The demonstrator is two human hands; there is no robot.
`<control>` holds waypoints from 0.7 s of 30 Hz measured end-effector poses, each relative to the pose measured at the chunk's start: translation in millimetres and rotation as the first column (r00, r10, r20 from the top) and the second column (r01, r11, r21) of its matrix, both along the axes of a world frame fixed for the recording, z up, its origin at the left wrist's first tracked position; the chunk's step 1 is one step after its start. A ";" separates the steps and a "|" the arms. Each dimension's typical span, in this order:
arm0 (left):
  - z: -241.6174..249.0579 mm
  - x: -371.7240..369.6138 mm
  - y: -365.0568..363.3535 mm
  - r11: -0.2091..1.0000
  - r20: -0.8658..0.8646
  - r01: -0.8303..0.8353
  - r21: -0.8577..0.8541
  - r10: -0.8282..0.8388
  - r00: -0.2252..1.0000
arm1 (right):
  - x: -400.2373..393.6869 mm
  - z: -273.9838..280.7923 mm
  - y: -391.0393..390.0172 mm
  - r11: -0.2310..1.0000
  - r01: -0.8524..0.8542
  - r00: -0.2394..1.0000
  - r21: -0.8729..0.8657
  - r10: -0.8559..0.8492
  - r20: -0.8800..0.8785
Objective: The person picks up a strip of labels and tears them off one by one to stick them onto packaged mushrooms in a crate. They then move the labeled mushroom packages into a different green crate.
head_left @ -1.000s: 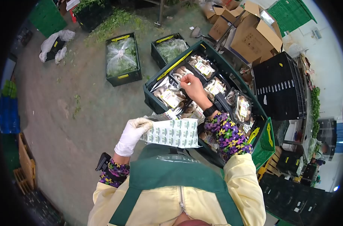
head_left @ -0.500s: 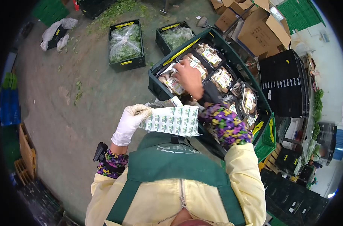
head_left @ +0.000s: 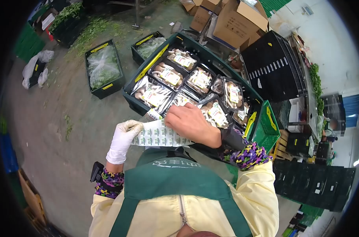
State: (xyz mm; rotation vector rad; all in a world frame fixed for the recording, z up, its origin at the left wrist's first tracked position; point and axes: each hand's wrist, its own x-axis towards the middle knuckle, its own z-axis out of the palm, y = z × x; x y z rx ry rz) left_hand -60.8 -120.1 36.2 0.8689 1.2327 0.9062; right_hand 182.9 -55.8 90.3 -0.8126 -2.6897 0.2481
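Note:
My left hand [head_left: 122,141], in a white glove, pinches the left end of a sheet of small green-and-white labels [head_left: 156,135]. The sheet stretches across in front of my apron. Bare and closed, my right hand [head_left: 193,124] has its fingertips on the sheet's upper edge; whether a single label is between them is hidden. Just beyond both hands is a dark green crate [head_left: 129,97] of wrapped mushroom packs. A mushroom pack [head_left: 152,96] with a printed label lies in its near left corner, and another pack [head_left: 234,94] rests on top of others at the right.
Left of the crate, a crate of bagged greens [head_left: 104,89] and a smaller crate [head_left: 138,59] stand on the floor. Loose leaves [head_left: 94,35] lie farther back. Cardboard boxes [head_left: 240,23] and black stacked crates [head_left: 272,67] are at the right, with a green crate [head_left: 266,132] nearer.
My right hand has drawn back from the mushroom packs to the label sheet. My left hand keeps holding the sheet. The view has shifted, so the crate appears farther left.

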 end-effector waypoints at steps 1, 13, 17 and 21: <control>-2.5 1.2 0.1 1.000 -0.002 0.006 -0.006 -0.006 1.000 | 1.6 -2.4 -2.5 0.997 0.025 0.997 -0.073 -0.030 -0.076; -6.2 3.7 -5.2 1.000 -0.024 0.022 -0.012 -0.022 0.999 | -0.7 -7.7 5.7 0.979 0.022 0.999 -0.202 -0.028 -0.030; -10.6 0.0 -1.2 0.999 -0.054 0.013 0.036 -0.011 0.998 | -4.8 -6.6 5.2 0.996 -0.087 0.996 0.005 0.087 0.028; -8.8 -3.9 -9.0 0.998 -0.035 -0.022 0.051 0.024 0.999 | 2.5 -18.2 19.0 0.955 0.077 0.993 -0.288 -0.100 -0.069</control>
